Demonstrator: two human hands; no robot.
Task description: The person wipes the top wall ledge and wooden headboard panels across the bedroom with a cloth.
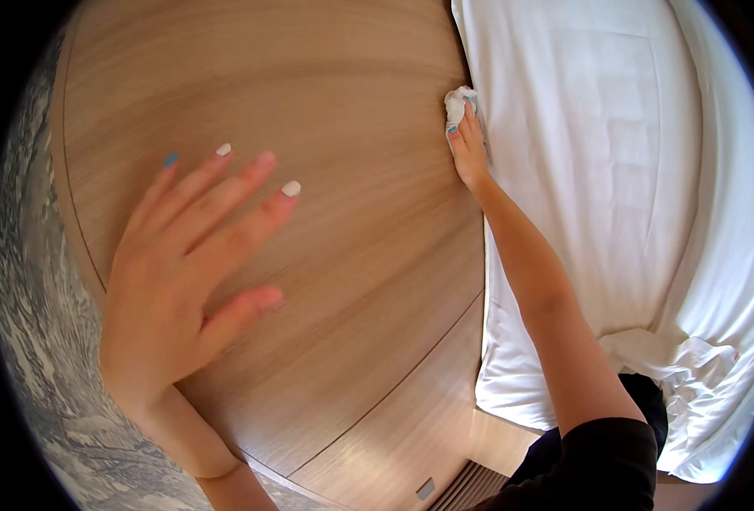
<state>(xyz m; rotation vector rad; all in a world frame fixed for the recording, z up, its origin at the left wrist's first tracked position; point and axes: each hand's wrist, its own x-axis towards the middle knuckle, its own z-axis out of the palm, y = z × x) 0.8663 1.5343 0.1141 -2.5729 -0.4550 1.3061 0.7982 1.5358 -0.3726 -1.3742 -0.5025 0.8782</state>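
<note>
My right hand (470,155) presses a crumpled white cloth (457,109) against a light-brown wooden panel (351,111), right where the panel meets the white bedding. Its fingers lie over the cloth, and part of the cloth is hidden under them. Closer to the camera, my left hand (185,272) is raised in front of the panel with fingers spread and nothing in it. Whether it touches the wood I cannot tell.
A bed with white sheets (598,153) runs along the right side. Rumpled white fabric (692,366) lies at its lower right. Grey patterned wall covering (32,281) borders the panel on the left. Near the bottom are a small metal plate (425,488) and dark slats (469,485).
</note>
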